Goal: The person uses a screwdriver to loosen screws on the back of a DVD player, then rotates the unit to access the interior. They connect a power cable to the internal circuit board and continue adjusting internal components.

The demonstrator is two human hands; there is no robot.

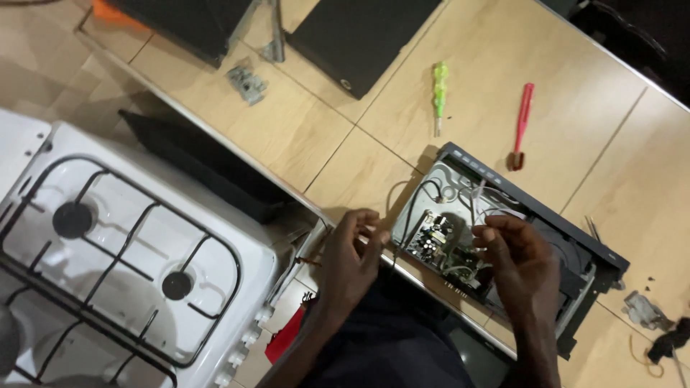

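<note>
Head camera looks down on a light wooden worktable (503, 65) that fills the upper and right part of the frame. At centre right lies an opened grey metal electronics chassis (575, 244) with a dark front panel, its lid off. Inside it, towards the lower left, sits a small green circuit board (435, 236) studded with dark components, and black and white wires (424, 190) loop along the upper left corner.

The left hand (352, 262) hovers at the chassis's left edge, just left of the board, fingers curled inward with the tips drawn close together; whether they pinch a wire or a small part cannot be told. The right hand (519, 262) is over the middle of the chassis, just right of the board, its fingers likewise bent and nearly closed near the white wires; what it holds, if anything, is too small to make out.

Above the chassis on the table lie a green-handled screwdriver (439, 97) and, to its right, a red-handled screwdriver (523, 126). Two black flat boxes (359, 36) occupy the top of the frame. A white gas stove with black grates (122, 266) fills the lower left. Small dark bits (668, 341) lie at the lower right edge.
</note>
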